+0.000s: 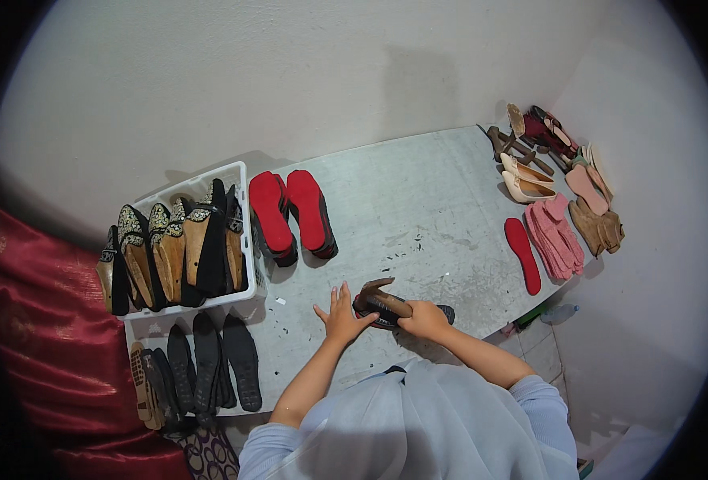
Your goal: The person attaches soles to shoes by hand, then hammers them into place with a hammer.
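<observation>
My right hand is wrapped round the wooden handle of a hammer, whose curved head is at its left end, over a dark shoe sole. That sole lies at the table's near edge, close to my body, with a little red showing at its side and much of it hidden by the hammer and my right hand. My left hand is at the sole's left end. Its fingers are spread and point away from me, and its thumb reaches to the sole's edge. Whether the hammer head touches the sole I cannot tell.
A white basket of embroidered black shoes on wooden lasts stands at left. Several black soles lie before it. Red insoles top stacks beyond. At right are a red insole, pink pieces, cream shoes and hammers.
</observation>
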{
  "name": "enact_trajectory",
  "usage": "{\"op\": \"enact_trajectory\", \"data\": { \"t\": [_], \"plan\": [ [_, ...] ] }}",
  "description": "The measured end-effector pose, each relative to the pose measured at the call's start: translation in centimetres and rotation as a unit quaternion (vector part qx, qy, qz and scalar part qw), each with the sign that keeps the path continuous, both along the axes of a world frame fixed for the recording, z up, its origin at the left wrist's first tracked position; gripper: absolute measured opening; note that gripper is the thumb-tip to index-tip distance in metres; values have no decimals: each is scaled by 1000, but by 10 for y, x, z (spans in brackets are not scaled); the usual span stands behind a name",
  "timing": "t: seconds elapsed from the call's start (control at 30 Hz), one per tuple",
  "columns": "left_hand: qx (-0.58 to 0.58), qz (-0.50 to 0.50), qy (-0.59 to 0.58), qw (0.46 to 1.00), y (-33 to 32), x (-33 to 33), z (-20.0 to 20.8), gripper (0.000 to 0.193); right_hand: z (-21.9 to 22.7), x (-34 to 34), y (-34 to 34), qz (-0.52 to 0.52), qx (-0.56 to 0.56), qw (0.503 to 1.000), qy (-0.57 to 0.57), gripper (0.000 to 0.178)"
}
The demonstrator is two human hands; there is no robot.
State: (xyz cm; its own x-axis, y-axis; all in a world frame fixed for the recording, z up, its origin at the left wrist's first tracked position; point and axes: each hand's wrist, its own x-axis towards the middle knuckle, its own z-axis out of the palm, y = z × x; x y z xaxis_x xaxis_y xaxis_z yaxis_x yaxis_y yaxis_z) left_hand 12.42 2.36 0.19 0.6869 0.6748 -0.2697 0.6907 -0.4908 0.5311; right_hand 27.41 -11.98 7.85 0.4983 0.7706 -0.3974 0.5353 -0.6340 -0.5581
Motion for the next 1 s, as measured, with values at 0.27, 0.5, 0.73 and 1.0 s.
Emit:
{"op": "enact_trajectory", "data": {
  "t": [0.27, 0.5, 0.73, 1.0],
  "plan": [
    [-13, 38, 34, 999, -10, 5, 17, 125, 16, 7, -3, 2, 0, 997, -79, 30],
    [2, 26, 46, 999, -6, 9, 19, 123, 9, 7, -22, -26, 0, 996, -83, 29],
    [4, 16, 52, 999, -9, 8, 16, 118, 5, 2, -64, -82, 17, 994, -74, 29],
    [-19, -212, -81, 974, 1, 11, 1, 60, 5, 15, -74, -83, -12, 995, -58, 29]
  ]
}}
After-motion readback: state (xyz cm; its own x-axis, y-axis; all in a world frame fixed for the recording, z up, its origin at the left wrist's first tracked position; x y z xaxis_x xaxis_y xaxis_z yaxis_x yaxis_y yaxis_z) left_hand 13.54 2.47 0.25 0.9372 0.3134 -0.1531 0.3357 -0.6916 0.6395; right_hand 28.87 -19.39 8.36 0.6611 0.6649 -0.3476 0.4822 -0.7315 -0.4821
